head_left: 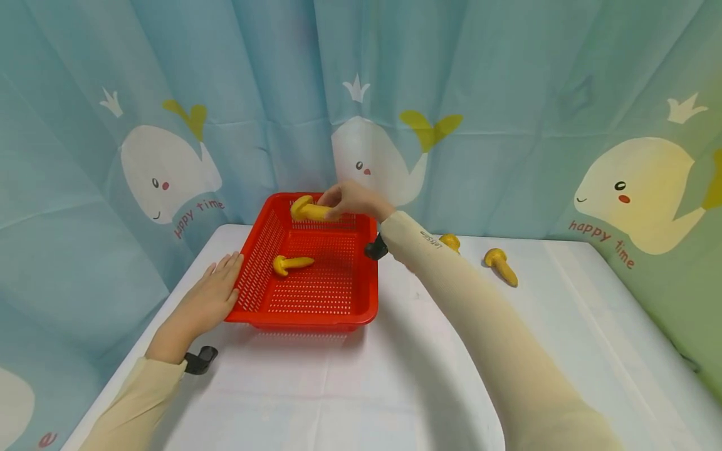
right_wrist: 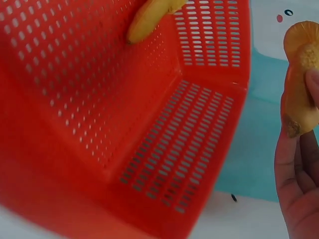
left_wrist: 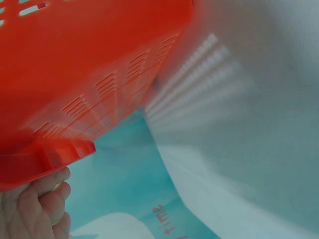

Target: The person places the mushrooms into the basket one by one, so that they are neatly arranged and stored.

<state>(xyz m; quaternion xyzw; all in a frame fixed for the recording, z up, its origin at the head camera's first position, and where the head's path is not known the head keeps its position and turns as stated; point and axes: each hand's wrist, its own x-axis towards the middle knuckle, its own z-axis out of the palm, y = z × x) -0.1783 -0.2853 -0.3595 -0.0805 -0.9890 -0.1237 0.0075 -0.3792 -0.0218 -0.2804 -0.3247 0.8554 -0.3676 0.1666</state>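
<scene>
Over the back part of the red basket (head_left: 369, 307), the right hand (head_left: 358, 199) pinches a yellow mushroom (head_left: 309, 210), its cap pointing left. The right wrist view also shows that mushroom (right_wrist: 299, 89) between the thumb and fingers (right_wrist: 294, 184). A second yellow mushroom (head_left: 293, 264) lies on the basket's floor. The left hand (head_left: 211, 296) rests with straight fingers against the basket's left rim; in the left wrist view its fingers (left_wrist: 50, 199) touch the underside of the red rim (left_wrist: 50, 162).
On the white table (head_left: 564, 313), right of the basket, lie another yellow mushroom (head_left: 501, 266) and one partly hidden by the right sleeve (head_left: 450, 242). A bit of something red shows beside that sleeve. A curtain with whale prints (head_left: 271, 94) hangs behind the table.
</scene>
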